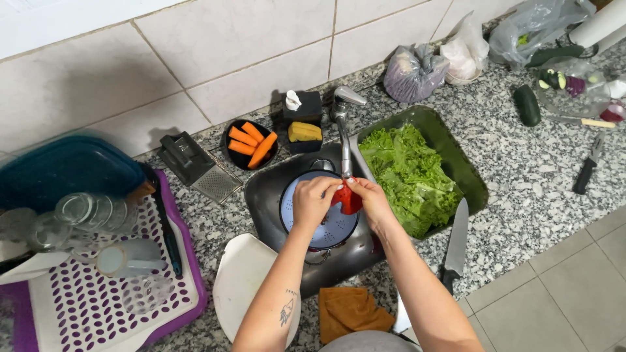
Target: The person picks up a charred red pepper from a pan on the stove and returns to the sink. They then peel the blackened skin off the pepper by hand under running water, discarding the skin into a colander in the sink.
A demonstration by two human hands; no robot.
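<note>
Both my hands hold a red pepper (349, 199) under the spout of the metal tap (344, 140), over a blue colander (326, 228) that sits in the dark sink (264, 195). My left hand (312, 201) grips the pepper from the left. From the right, my right hand (372, 199) closes on the same piece. A green tray (466, 166) of lettuce (407, 173) lies just right of the sink.
A large knife (456, 238) lies on the granite counter right of the sink. A bowl of carrots (251, 143), a grater (199, 168) and a sponge holder (303, 124) stand behind. A purple drying rack (104, 287) with jars is at left. Bags and vegetables (528, 104) sit at back right.
</note>
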